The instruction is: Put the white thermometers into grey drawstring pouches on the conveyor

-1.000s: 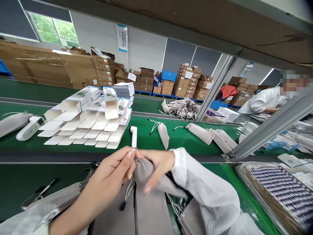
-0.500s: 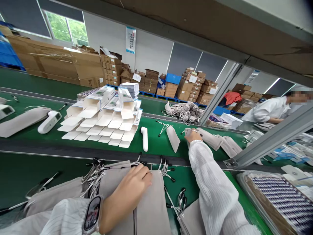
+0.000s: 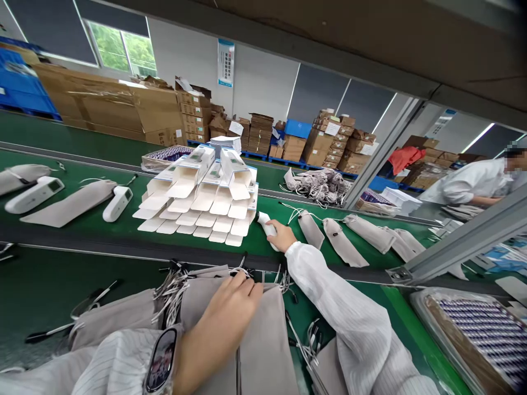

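Observation:
My right hand (image 3: pixel 282 236) is closed on a white handheld infrared thermometer (image 3: pixel 268 226) lying on the green conveyor (image 3: pixel 230 253). My left hand (image 3: pixel 233 302) bends its fingers over the upper edge of a grey drawstring pouch (image 3: pixel 267 340) among stacked pouches in front of me; its fingertips are partly hidden. Just right of my right hand, a grey pouch (image 3: pixel 310 229) and another pouch (image 3: pixel 345 244) lie on the conveyor. To the left of the held thermometer stands a stack of open white boxes (image 3: pixel 197 203).
Another thermometer (image 3: pixel 118 204) and more pouches lie at left. Behind the belt is a heap of pouches (image 3: pixel 317 186). A metal post (image 3: pixel 387 148) slants up at right, near a tray of purple-and-white patterned items (image 3: pixel 480 329). A person in white (image 3: pixel 465 178) works beyond.
My right hand has let go of a pouch, now lying on the conveyor, and moved left onto the thermometer. My left hand stays on the pouches. The view has shifted slightly.

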Tool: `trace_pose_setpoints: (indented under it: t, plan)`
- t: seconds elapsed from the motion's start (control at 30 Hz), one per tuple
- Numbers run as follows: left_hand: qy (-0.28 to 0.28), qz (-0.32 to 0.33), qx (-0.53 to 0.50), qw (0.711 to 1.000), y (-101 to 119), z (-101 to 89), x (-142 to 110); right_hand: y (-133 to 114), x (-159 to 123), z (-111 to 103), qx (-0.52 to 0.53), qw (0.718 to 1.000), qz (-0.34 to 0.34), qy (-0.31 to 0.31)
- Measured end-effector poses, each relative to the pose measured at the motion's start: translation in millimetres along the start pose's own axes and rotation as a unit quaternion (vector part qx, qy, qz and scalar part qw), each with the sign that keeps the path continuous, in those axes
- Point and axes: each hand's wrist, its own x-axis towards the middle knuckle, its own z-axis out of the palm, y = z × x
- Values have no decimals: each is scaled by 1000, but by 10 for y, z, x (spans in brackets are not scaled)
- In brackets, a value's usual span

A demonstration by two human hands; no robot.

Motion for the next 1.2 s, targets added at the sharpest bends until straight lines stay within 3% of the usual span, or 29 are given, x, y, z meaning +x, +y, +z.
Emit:
trace_pose_setpoints:
  t: [0.1,0.27,0.37,0.5,0.67,0.8,0.9,0.97,1.07,1.13,1.2]
  plan:
    - [-4,13,-42,999,-44,-14,6,156,120,-177,75,996,51,16]
    - [-79,-20,-252,964,-69,-230,-15,217,185,-486,263,960,85,38]
    - [-68,-37,-312,947,-67,-331,10,25,64,-736,393,918,12,53]
    - [-14,4,-355,935,-100,-334,51,-439,-359,-991,515,843,-155,4]
    - [13,46,-369,928,-173,-270,54,-859,-795,-832,499,835,-204,-112]
    - [48,49,-363,929,-223,-256,70,-895,-843,-630,500,821,-202,-189]
    - [89,43,-372,923,-238,-264,84,-855,-817,-596,483,824,-211,-206]
    - [138,19,-370,919,-247,-265,87,-827,-803,-597,416,845,-254,-220]
    - [200,-26,-353,914,-269,-252,93,-794,-806,-565,244,869,-307,-300]
    - [208,-41,-351,912,-288,-247,101,-782,-825,-519,152,879,-303,-337]
    - [209,-49,-350,912,-311,-264,109,-776,-838,-492,90,889,-315,-319]
